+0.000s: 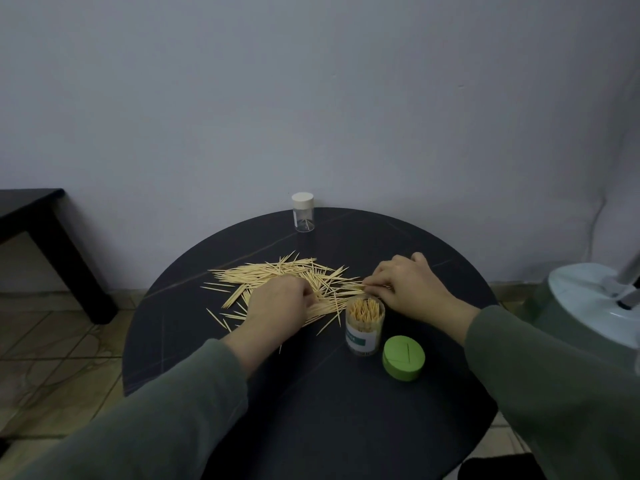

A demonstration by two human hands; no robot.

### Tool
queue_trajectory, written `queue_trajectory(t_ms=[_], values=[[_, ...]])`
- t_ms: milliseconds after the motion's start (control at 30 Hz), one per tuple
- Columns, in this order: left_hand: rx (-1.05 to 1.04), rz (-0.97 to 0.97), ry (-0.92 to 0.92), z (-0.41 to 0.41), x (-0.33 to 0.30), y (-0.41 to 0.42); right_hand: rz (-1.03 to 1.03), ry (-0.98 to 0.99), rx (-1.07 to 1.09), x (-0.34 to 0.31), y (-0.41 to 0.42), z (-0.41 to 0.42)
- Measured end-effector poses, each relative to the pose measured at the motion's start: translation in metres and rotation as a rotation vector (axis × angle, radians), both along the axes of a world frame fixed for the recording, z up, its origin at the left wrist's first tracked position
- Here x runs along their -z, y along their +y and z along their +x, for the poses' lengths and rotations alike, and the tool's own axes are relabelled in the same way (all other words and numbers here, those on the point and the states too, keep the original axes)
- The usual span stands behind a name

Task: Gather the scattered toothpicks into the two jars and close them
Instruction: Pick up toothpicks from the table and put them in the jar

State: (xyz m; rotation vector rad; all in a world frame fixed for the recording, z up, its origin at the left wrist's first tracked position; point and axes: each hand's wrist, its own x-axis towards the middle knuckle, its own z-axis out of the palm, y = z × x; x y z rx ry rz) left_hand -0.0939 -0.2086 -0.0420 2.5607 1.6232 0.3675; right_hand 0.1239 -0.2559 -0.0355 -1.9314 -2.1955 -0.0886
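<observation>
Many scattered toothpicks [277,277] lie in a loose pile on the round black table [311,393]. My left hand [277,304] rests on the pile's near side, fingers curled round a bunch of toothpicks. My right hand [405,285] is at the pile's right end, fingers pinching a few toothpicks. An open clear jar [364,325] nearly full of upright toothpicks stands between my hands, just in front of the pile. Its green lid [403,357] lies on the table to the jar's right. A second clear jar [303,213] with a white lid on stands at the table's far edge, almost empty.
A grey wall rises right behind the table. A dark low table [41,233] stands at the left over a tiled floor [52,358]. A pale round fan-like base [588,299] sits at the right, close to my right sleeve.
</observation>
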Motion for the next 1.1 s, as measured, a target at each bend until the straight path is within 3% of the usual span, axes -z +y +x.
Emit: queue_trajectory(t_ms=[233,633,833,1100], values=[[-0.055,-0.046,-0.205,-0.003,-0.01,-0.002,0.057,0.312,0.067,-0.002,-0.003,-0.001],[0.042,-0.353,-0.947,0.007,-0.028,-0.025,0.16,1.057,-0.012,-0.03,-0.022,-0.022],[0.11,-0.335,-0.902,0.013,-0.028,-0.033,0.187,1.223,-0.004,-0.035,-0.03,-0.031],[0.253,-0.245,-0.815,0.02,-0.029,-0.042,0.179,1.15,-0.035,-0.034,-0.042,-0.032]])
